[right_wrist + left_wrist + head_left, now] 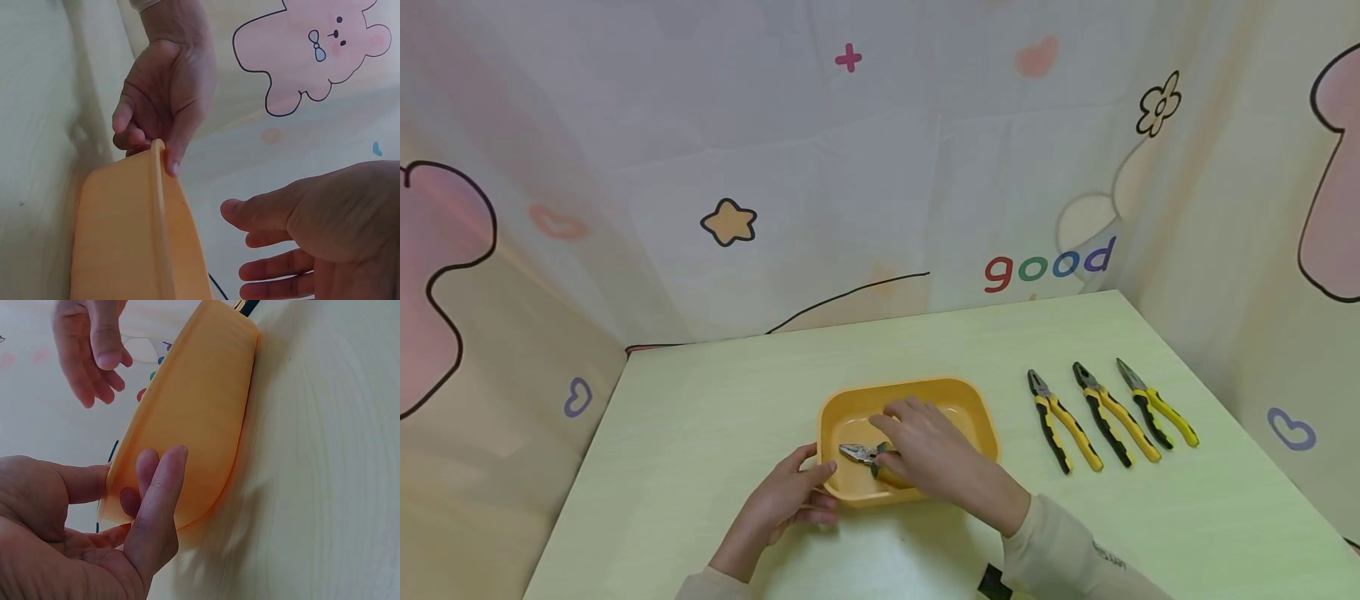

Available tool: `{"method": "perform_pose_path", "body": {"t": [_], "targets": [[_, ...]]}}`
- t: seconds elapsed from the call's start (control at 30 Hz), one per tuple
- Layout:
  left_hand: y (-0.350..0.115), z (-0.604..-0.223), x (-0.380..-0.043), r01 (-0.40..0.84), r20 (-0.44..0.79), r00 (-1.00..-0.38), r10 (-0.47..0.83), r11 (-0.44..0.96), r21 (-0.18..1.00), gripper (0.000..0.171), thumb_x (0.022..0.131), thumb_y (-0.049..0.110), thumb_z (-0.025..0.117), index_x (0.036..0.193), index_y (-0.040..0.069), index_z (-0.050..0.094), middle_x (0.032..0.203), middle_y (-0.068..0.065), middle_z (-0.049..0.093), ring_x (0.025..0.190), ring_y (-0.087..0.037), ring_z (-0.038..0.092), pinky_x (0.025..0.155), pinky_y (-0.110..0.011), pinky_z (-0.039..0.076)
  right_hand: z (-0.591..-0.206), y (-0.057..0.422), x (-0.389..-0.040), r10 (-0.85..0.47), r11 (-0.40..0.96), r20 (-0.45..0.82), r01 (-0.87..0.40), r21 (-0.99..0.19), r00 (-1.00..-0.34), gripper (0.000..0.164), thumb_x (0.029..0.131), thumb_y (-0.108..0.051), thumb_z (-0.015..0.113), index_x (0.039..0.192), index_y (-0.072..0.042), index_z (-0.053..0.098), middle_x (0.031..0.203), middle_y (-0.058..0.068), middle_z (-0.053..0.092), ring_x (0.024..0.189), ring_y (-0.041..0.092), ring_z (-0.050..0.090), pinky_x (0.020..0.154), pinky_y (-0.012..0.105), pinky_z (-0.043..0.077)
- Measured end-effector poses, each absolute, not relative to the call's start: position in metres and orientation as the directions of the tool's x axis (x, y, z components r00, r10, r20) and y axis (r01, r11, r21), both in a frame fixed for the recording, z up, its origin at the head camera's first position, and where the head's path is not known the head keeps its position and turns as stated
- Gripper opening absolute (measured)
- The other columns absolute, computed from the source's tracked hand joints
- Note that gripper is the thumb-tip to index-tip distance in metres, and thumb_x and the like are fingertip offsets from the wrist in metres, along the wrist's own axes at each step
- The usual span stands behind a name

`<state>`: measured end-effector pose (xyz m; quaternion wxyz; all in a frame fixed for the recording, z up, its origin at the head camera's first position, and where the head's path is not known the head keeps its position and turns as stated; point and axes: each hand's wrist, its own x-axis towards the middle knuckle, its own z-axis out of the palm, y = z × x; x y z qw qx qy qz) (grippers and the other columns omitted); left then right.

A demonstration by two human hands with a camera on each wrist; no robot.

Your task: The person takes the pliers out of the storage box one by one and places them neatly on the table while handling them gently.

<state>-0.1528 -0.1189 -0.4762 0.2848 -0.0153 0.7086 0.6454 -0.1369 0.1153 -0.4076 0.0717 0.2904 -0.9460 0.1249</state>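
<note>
An orange-yellow plastic tray [848, 410] with raised walls sits on the table. My left hand [786, 498] pinches its left end, with the thumb over the rim and fingers against the outer wall [194, 406]. Inside the tray lies a pair of pliers [859, 452], metal jaws pointing left, its handles partly hidden beneath my right hand [928, 446]. That hand hovers over the tray with loosely bent fingers. In the right wrist view nothing shows between its thumb and fingers, which are apart from the tray rim [159, 212].
To the right of the tray, two pairs of blunt-nosed pliers [1075, 429] and one needle-nose pair [1172, 414] lie in a row, all with yellow and black handles. A small black object [995, 582] is at the front edge. Patterned curtains [820, 183] enclose the table's back and sides.
</note>
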Motion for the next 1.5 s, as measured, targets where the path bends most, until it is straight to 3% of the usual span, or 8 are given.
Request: {"method": "perform_pose_path", "body": {"t": [0.47, 0.63, 0.8, 1.07, 1.5], "targets": [[-0.119, -0.476, -0.152, -0.397, -0.427, -0.838, 0.34, 0.158, 0.904, 0.063, 0.108, 0.018, 0.056, 0.159, -0.002, 0.024, 0.097, -0.017, 0.063, 0.072, -0.019, 0.066, 0.068, -0.038, 0.067, -0.43, 0.122, -0.141, -0.539, 0.794, 0.211, -0.576, -0.196, -0.815, 0.047, 0.09, -0.024, 0.083, 0.127, 0.0, 0.069, 0.115, 0.016, 0.068, 0.101, 0.031, 0.062, 0.086, 0.044, 0.058], [-0.118, -0.476, -0.152, -0.398, -0.43, -0.839, 0.333, 0.162, 0.903, 0.062, 0.108, 0.017, 0.056, 0.159, -0.002, 0.025, 0.096, -0.017, 0.063, 0.072, -0.019, 0.066, 0.068, -0.038, 0.067, -0.438, 0.124, -0.145, -0.542, 0.804, 0.206, -0.574, -0.154, -0.815, 0.038, 0.089, -0.019, 0.082, 0.121, -0.002, 0.071, 0.109, 0.014, 0.069, 0.094, 0.029, 0.062, 0.08, 0.04, 0.058], [-0.118, -0.476, -0.152, -0.401, -0.434, -0.839, 0.328, 0.166, 0.901, 0.063, 0.108, 0.017, 0.056, 0.159, -0.002, 0.024, 0.095, -0.017, 0.063, 0.072, -0.02, 0.066, 0.067, -0.038, 0.067, -0.442, 0.123, -0.149, -0.531, 0.817, 0.154, -0.551, -0.167, -0.833, 0.033, 0.088, -0.019, 0.082, 0.115, -0.004, 0.073, 0.102, 0.012, 0.069, 0.088, 0.027, 0.059, 0.074, 0.038, 0.055], [-0.118, -0.475, -0.152, -0.404, -0.437, -0.839, 0.325, 0.167, 0.9, 0.063, 0.108, 0.018, 0.056, 0.159, -0.002, 0.025, 0.095, -0.017, 0.063, 0.073, -0.021, 0.067, 0.067, -0.038, 0.067, -0.444, 0.121, -0.152, -0.503, 0.846, 0.036, -0.501, -0.184, -0.863, 0.039, 0.084, -0.026, 0.088, 0.114, -0.004, 0.074, 0.099, 0.009, 0.066, 0.086, 0.024, 0.055, 0.069, 0.034, 0.053], [-0.117, -0.475, -0.152, -0.395, -0.426, -0.84, 0.335, 0.161, 0.905, 0.065, 0.108, 0.019, 0.057, 0.159, -0.002, 0.023, 0.096, -0.018, 0.063, 0.074, -0.021, 0.067, 0.068, -0.038, 0.067, -0.448, 0.12, -0.155, -0.48, 0.861, -0.027, -0.465, -0.205, -0.877, 0.04, 0.079, -0.031, 0.093, 0.105, -0.007, 0.073, 0.087, 0.002, 0.057, 0.08, 0.02, 0.048, 0.063, 0.03, 0.044]]}}
